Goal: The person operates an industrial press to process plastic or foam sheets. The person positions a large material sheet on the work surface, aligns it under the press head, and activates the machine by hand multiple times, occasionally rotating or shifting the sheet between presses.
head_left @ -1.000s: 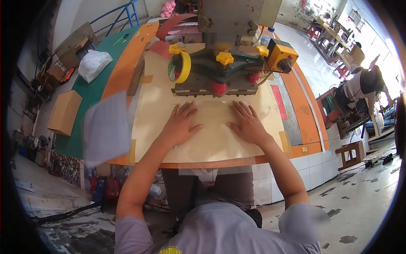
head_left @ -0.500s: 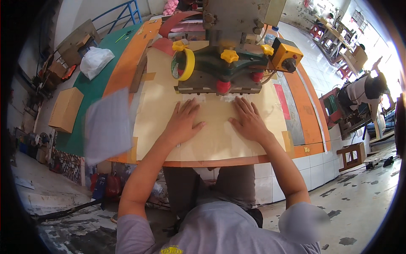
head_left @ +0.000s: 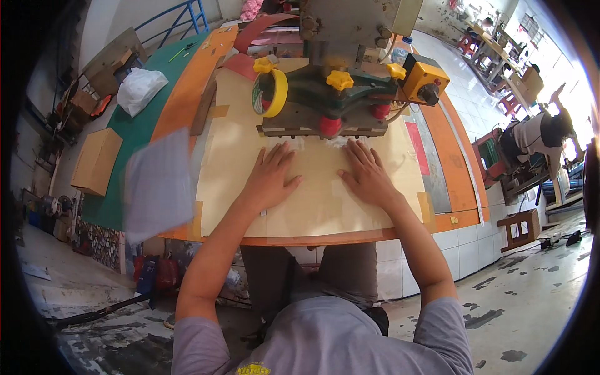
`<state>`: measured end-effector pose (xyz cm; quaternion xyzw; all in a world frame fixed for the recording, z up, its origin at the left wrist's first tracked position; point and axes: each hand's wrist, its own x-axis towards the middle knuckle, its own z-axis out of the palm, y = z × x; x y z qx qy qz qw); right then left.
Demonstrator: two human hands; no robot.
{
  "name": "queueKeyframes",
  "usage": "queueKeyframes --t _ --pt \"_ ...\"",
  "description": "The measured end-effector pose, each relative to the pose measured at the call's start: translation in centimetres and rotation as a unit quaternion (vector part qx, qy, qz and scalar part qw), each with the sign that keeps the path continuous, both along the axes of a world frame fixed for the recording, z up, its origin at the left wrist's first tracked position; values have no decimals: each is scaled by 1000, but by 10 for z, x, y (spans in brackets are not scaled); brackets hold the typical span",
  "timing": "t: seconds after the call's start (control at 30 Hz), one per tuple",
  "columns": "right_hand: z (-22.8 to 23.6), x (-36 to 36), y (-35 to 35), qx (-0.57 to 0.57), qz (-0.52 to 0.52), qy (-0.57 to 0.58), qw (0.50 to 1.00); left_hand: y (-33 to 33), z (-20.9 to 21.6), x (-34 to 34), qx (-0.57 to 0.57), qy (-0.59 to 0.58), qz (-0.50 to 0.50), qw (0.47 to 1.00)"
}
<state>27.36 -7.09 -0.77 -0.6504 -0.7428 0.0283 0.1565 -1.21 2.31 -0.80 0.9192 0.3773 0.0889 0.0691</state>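
My left hand (head_left: 272, 178) lies palm down on a cream-coloured board (head_left: 312, 215), fingers stretched forward. My right hand (head_left: 370, 178) rests flat on the same board, a hand's width or more to the right, with its fingers spread a little. Both sets of fingertips are just short of the flat metal head (head_left: 294, 125) of a press. A clear, shiny strip shows near the fingertips; what lies under the hands is hidden. Yellow star knobs (head_left: 339, 80) and red knobs (head_left: 330, 127) sit on the dark green press frame (head_left: 306, 94).
A yellow tape roll (head_left: 279, 94) hangs at the press's left. An orange-yellow control box (head_left: 425, 81) is at its right. Left are a pale, blurred sheet-like shape (head_left: 159, 187), a cardboard box (head_left: 97, 161) and a white plastic bag (head_left: 141, 90). Brown tape (head_left: 426, 209) marks the board's edge.
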Motion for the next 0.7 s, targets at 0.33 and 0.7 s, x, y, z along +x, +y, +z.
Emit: queueKeyframes --t 0.33,0.7 --pt "16 13 -73 2 -38 55 998 -51 18 -56 -39 -108 2 993" --pt "-19 14 -154 154 -158 90 971 -133 -37 -114 106 -206 127 965"
